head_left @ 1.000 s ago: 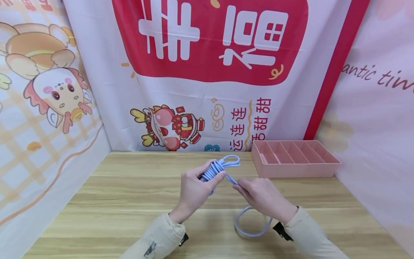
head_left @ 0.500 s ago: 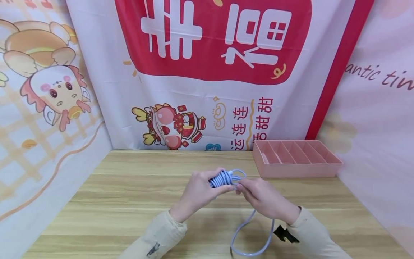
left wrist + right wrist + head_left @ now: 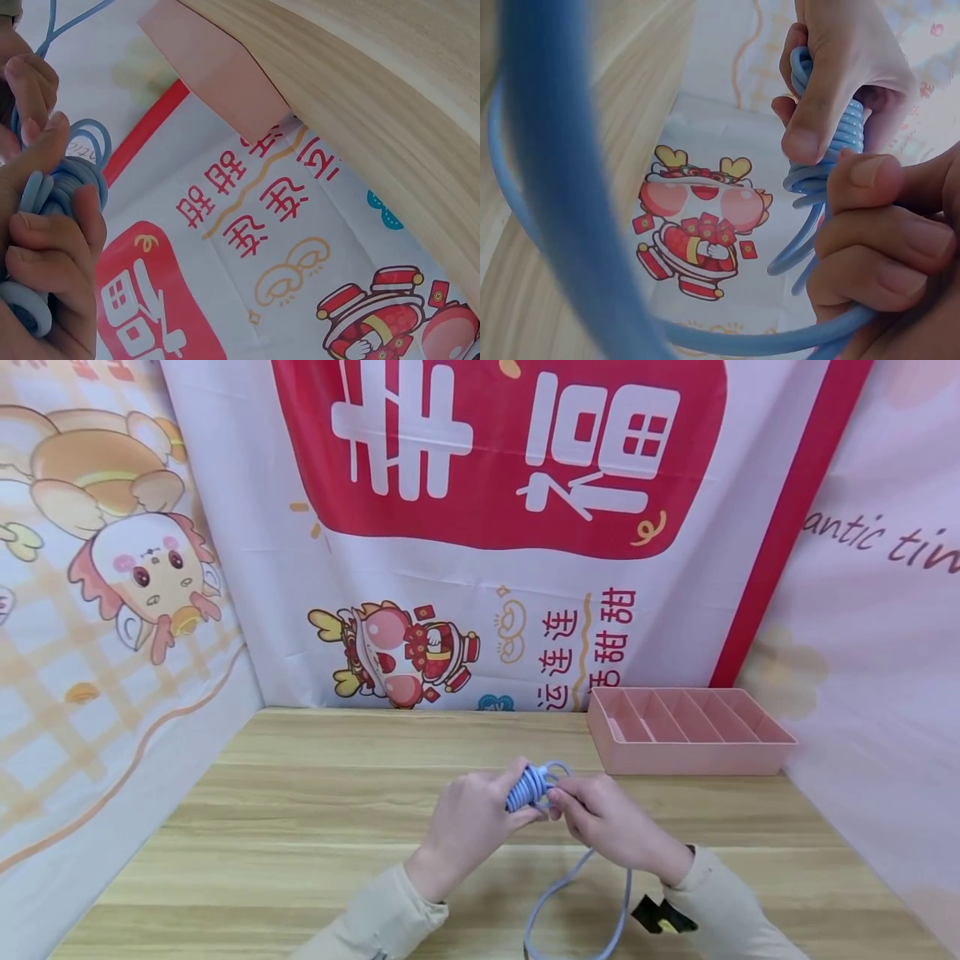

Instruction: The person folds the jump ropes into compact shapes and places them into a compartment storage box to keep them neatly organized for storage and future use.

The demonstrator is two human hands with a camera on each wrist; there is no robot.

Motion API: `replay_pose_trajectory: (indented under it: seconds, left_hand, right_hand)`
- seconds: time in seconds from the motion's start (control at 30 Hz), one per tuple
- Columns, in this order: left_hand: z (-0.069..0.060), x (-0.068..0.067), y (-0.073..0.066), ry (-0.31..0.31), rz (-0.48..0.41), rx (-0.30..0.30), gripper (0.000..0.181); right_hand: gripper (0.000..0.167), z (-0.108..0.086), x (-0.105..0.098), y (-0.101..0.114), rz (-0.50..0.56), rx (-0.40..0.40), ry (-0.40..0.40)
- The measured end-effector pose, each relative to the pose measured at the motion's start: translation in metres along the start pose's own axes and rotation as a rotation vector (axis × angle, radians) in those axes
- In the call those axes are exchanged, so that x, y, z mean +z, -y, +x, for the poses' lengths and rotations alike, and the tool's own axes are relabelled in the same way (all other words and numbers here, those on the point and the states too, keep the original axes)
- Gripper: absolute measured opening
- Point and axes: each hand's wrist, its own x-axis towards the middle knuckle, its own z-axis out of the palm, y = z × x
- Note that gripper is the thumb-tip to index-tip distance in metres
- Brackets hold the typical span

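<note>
A light blue cable [image 3: 528,788] is wound into a tight bundle with small loops at its right end. My left hand [image 3: 471,820] grips the bundle, its fingers and thumb curled round the coils, as the left wrist view also shows. Close beside it, my right hand [image 3: 617,823] pinches the cable at the loop end; in the right wrist view its fingers [image 3: 877,225] are curled round the strand. From the right hand a loose length of cable [image 3: 765,343] hangs in a wide loop over the table. Where that length ends is out of view.
A pink box [image 3: 697,758] with several compartments stands at the table's back right. The wooden table [image 3: 315,810] meets a printed cloth [image 3: 450,568] behind, with more printed cloth at both sides.
The bundle and left hand have moved right and down, closer to the right hand. The left hand has turned over the coils. The hanging loop has grown longer and lower.
</note>
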Motion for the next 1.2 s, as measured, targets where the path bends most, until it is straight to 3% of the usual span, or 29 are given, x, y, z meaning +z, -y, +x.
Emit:
replay_pose_trajectory:
  seconds: [0.23, 0.43, 0.63, 0.93, 1.2]
  left_hand:
    - [-0.003, 0.003, 0.001, -0.007, 0.067, 0.011, 0.048]
    - [-0.003, 0.004, 0.011, -0.031, 0.140, 0.040, 0.047]
    - [-0.002, 0.003, 0.020, -0.015, 0.172, 0.006, 0.049]
    - [0.003, -0.005, 0.025, -0.017, 0.194, -0.040, 0.047]
    - [0.005, -0.013, 0.032, 0.009, 0.202, -0.122, 0.043]
  right_hand:
    - [0.024, 0.001, 0.002, -0.001, -0.009, 0.000, 0.009]
    - [0.017, 0.002, 0.003, -0.004, -0.076, -0.028, -0.032]
    - [0.006, 0.002, 0.001, -0.005, -0.130, -0.032, -0.074]
    - [0.009, 0.003, -0.001, -0.012, -0.374, -0.181, -0.205]
    - [0.004, 0.003, -0.006, -0.017, -0.409, -0.207, -0.230]
